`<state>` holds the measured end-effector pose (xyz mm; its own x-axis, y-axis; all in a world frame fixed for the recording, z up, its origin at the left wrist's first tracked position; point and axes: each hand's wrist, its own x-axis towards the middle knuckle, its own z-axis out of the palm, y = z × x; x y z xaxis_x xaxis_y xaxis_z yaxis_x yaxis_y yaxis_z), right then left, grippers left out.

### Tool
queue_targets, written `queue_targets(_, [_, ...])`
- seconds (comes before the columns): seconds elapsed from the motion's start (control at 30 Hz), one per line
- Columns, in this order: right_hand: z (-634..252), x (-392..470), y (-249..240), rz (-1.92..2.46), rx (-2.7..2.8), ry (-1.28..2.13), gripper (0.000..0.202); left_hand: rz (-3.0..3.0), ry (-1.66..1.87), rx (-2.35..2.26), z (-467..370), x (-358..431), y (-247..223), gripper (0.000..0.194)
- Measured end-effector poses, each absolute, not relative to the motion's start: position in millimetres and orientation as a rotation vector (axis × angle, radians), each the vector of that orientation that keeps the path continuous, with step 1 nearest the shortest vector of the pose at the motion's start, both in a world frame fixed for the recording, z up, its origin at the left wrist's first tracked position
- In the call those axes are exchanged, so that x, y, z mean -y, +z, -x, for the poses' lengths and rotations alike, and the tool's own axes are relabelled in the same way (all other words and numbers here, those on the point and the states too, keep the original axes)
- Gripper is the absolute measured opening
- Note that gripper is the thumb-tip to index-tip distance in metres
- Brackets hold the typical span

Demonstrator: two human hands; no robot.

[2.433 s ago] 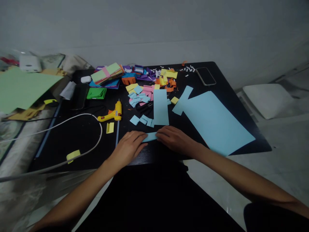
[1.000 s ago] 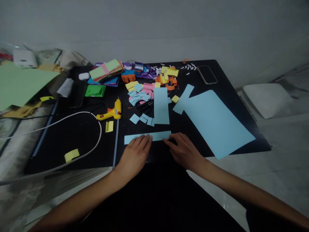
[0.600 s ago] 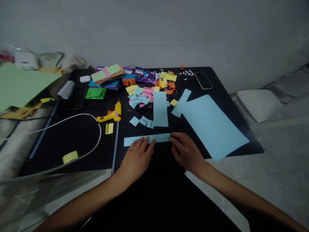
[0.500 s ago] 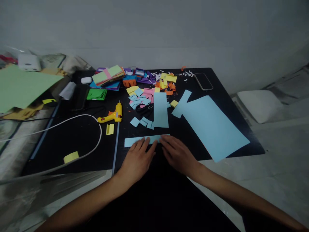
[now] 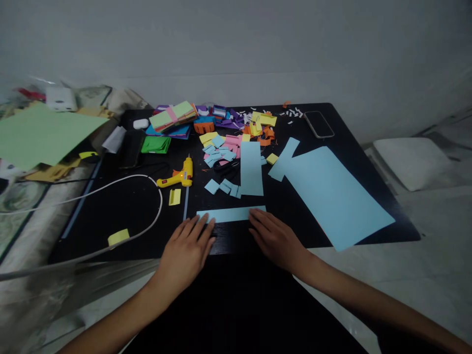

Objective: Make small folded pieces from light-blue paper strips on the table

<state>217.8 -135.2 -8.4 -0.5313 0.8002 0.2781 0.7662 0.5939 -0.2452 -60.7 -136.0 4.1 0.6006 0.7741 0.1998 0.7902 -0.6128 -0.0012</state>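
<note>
A narrow light-blue paper strip (image 5: 230, 215) lies flat along the near part of the black table. At its left end, my left hand (image 5: 187, 248) rests with fingers stretched out, the fingertips on or beside the strip. The fingers of my right hand (image 5: 276, 238) press on the strip's right end, extended and lying flat. Just beyond the strip is a wider blue paper piece (image 5: 251, 169), with small folded blue paper pieces (image 5: 224, 187) to its left. A large blue sheet (image 5: 337, 196) lies to the right, next to another blue strip (image 5: 284, 160).
A yellow glue gun (image 5: 179, 174) lies left of centre, and a white cable (image 5: 161, 201) loops near it. Colored paper scraps (image 5: 232, 142), a paper stack (image 5: 173, 115) and a phone (image 5: 319, 124) occupy the back of the black table (image 5: 129, 211). A stool (image 5: 400, 162) stands at right.
My left hand has slid left along the strip to its left end, uncovering the middle. My right hand stays at the right end. The whole view has shifted slightly.
</note>
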Motion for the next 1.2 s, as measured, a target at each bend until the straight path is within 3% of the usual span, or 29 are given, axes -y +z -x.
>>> queue_targets(0.27, [-186.9, 118.5, -4.8, 1.373, 2.24, 0.151, 0.022, 2.689, -0.292, 1.392, 77.9, 141.1, 0.4, 0.042])
queue_targets(0.43, [-132.1, 103.4, -0.7, 1.379, 2.426, 0.408, 0.022, 2.737, -0.38, 1.335, 74.4, 136.2, -3.8, 0.037])
queue_targets(0.57, [-113.5, 98.7, -3.1, 1.44, 2.495, 0.428, 0.019, 2.743, -0.417, 1.36, 77.0, 135.5, -5.2, 0.035])
queue_targets(0.8, [-136.7, 102.0, -7.9, 1.543, 2.455, 0.347, 0.015, 2.735, -0.456, 1.393, 76.3, 137.0, -6.4, 0.034])
queue_targets(1.2, [-216.0, 123.0, 0.8, 1.895, 2.124, 0.496, 0.021, 2.755, -0.466, 1.393, 78.4, 135.6, -5.2, 0.034])
